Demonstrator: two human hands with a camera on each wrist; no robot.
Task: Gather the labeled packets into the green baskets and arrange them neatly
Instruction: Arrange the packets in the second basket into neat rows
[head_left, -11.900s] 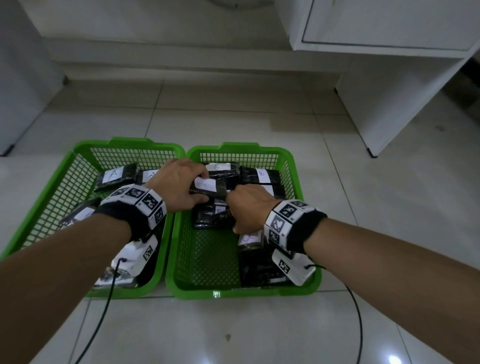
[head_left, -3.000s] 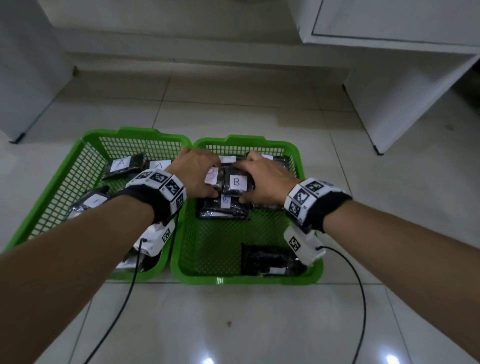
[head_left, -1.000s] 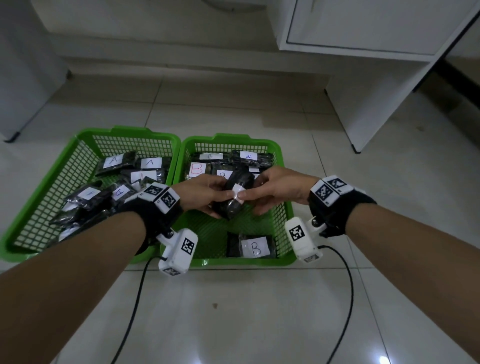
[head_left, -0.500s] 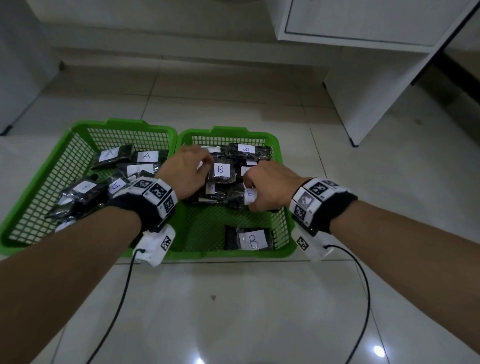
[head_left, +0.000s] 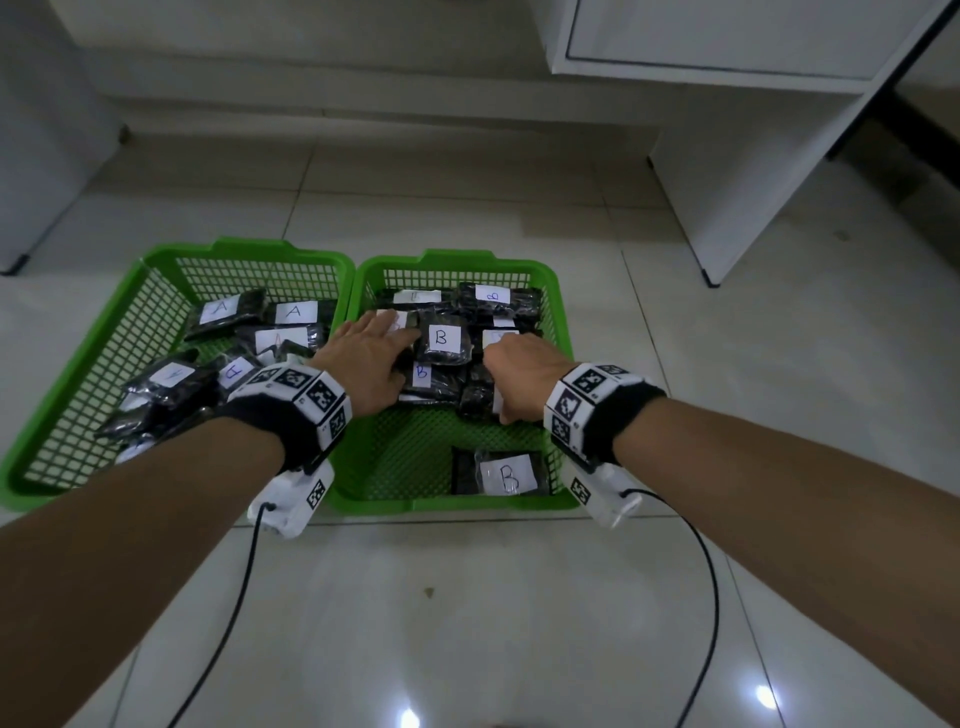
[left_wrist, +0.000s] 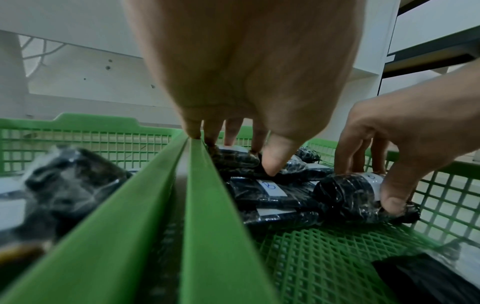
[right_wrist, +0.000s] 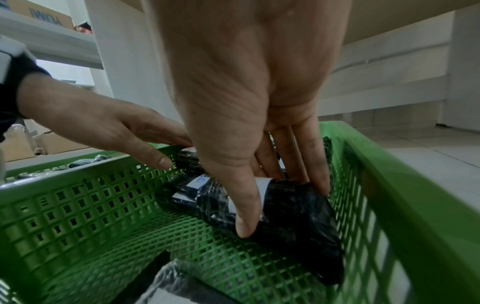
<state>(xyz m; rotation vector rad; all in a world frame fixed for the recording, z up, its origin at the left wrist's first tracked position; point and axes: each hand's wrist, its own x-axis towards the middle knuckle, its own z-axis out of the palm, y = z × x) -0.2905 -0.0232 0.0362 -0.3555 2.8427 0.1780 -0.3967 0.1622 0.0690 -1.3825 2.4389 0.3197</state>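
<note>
Two green baskets sit side by side on the floor. The left basket (head_left: 239, 249) holds dark packets labelled A (head_left: 293, 312). The right basket (head_left: 462, 257) holds packets labelled B (head_left: 441, 338) piled at its far end. My left hand (head_left: 374, 353) lies with straight fingers (left_wrist: 211, 133) on the pile's left packets, next to the rim between the baskets. My right hand (head_left: 514, 374) pinches a dark labelled packet (right_wrist: 298, 226) between thumb and fingers at the pile's near right edge, touching the basket floor. The same packet (left_wrist: 345, 195) shows in the left wrist view.
One B packet (head_left: 506, 475) lies alone at the right basket's near edge. A white cabinet (head_left: 727, 171) stands on the tiled floor to the far right, with a grey wall panel (head_left: 36, 156) at far left. Cables (head_left: 711, 597) trail from both wrists.
A second ago both hands held a packet above the right basket. It is now down at the pile's near edge in my right hand, and my left hand has let go and stretched over the left packets.
</note>
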